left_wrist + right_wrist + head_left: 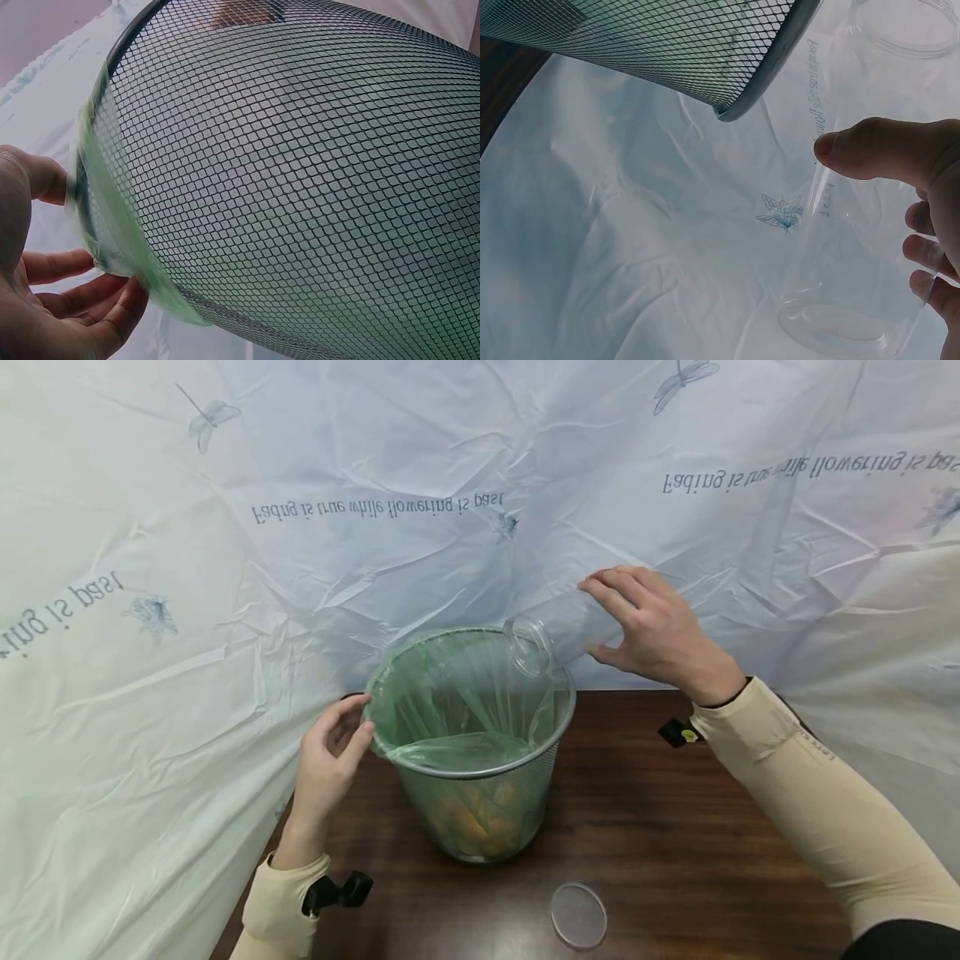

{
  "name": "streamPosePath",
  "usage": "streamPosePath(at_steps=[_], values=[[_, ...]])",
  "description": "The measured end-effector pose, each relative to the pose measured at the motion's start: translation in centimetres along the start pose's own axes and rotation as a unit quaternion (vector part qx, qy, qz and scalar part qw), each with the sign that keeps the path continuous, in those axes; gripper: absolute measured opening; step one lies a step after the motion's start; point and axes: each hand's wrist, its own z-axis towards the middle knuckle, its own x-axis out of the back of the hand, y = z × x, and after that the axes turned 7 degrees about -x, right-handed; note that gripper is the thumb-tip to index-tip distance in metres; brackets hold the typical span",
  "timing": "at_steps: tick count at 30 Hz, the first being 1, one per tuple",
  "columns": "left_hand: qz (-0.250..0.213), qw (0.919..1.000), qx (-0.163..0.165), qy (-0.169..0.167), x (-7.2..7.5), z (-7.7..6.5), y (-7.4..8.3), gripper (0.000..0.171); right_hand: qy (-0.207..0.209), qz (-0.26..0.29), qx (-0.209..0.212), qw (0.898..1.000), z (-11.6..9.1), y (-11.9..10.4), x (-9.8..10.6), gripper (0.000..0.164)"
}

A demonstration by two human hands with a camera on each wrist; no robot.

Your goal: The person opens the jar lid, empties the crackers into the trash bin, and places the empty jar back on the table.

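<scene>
A mesh wastebasket (487, 772) lined with a green plastic bag (408, 697) stands on the table, with orange-yellow things (476, 827) blurred at its bottom. My left hand (330, 760) holds the basket's left rim, thumb and fingers at the folded-over bag edge (112, 202). In my right hand (656, 627) is a clear plastic jar (847, 255), gripped between thumb and fingers. The jar lies tilted, its mouth (528, 647) over the basket's back right rim. Nothing shows inside the jar. A clear round lid (578, 917) rests on the table in front of the basket.
Dark brown wooden table (667, 827) lies under the basket. A white printed sheet (375, 452) hangs behind and at both sides, close behind the basket and the right hand.
</scene>
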Motion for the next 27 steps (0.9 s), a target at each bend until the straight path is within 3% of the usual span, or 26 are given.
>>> streamPosePath(at_steps=[27], values=[[-0.004,1.0,-0.007,0.0,-0.1,0.0,-0.1,0.036,0.017,0.044,-0.071,0.996,-2.4,0.6,-0.4,0.087]])
